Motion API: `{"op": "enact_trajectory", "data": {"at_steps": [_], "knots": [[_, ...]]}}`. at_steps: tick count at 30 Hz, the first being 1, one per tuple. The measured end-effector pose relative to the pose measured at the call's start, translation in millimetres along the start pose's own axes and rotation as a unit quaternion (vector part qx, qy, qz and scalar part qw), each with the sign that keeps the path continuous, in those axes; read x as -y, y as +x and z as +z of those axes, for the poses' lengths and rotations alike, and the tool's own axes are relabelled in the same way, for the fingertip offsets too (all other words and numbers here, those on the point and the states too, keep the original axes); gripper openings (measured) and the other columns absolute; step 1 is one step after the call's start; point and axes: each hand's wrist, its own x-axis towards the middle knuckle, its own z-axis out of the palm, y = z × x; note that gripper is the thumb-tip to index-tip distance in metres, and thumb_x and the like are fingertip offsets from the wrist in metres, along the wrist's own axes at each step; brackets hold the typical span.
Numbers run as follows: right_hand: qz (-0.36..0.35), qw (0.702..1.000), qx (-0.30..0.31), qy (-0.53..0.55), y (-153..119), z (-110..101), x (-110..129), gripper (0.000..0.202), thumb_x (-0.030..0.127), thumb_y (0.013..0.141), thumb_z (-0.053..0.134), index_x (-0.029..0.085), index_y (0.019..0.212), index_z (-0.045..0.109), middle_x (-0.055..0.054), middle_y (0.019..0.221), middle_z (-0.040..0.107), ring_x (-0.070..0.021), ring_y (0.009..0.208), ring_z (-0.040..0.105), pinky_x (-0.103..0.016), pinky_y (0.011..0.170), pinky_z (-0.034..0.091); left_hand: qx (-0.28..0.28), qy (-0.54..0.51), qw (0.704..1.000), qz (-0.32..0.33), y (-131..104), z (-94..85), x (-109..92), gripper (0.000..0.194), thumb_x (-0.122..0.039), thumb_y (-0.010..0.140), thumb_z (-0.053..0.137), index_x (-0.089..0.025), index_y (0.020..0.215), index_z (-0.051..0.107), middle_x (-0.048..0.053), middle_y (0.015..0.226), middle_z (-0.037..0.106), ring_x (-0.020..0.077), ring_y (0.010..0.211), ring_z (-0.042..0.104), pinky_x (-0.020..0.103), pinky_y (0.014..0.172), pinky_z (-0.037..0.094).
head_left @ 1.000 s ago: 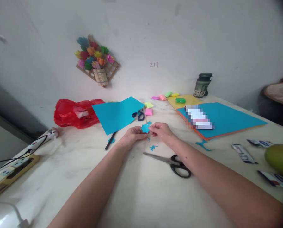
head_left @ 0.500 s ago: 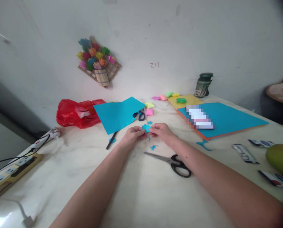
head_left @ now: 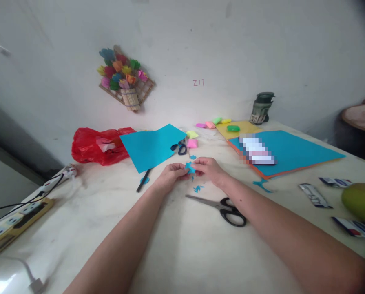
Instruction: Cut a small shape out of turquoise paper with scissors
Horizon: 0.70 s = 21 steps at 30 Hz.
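Blue cutout bridges left grip and right grip.

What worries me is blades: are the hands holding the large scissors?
No, the large scissors lie on the table; the hands hold a small blue cutout.

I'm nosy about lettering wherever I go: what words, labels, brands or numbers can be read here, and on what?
"217", handwritten in red on the wall; the first character could be a Z.
Bottle: its label is too small and blurred to read.
Packets at right: printed, too blurred to read.
Phone-like object: pixelated, nothing readable.
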Motion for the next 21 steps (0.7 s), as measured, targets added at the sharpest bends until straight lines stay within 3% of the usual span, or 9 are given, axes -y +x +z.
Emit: {"op": "enact_trajectory", "data": {"at_steps": [12, 21], "knots": [[-0.008, 0.999, 0.006, -0.03, 4.3, -1.2, -9.2, 0.013, 0.025, 0.057, 0.064, 0.016, 0.059, 0.055, 0.004, 0.05, 0.055, -0.0072, 0.045, 0.047, -0.021, 0.047, 0.037, -0.047, 0.011, 0.999, 0.019, 0.4, 4.0, 2.2, 0.029, -0.031, 0.057, 0.075, -0.013, 0.07, 0.057, 0.003, 0.069, 0.062, 0.0125, 0.06, 0.059, 0.027, 0.063, 0.047], [0.001, 0.998, 0.023, -0.052, 1.5, -2.0, -9.8, 0.013, 0.026, 0.06, 0.063, 0.016, 0.06, 0.055, 0.002, 0.053, 0.059, -0.0072, 0.046, 0.048, -0.019, 0.043, 0.033, -0.077, 0.011, 0.996, 0.042, 0.4, 5.8, 5.9, 0.032, -0.033, 0.054, 0.076, -0.014, 0.065, 0.054, -0.001, 0.058, 0.059, 0.0113, 0.054, 0.056, 0.026, 0.059, 0.045]]}}
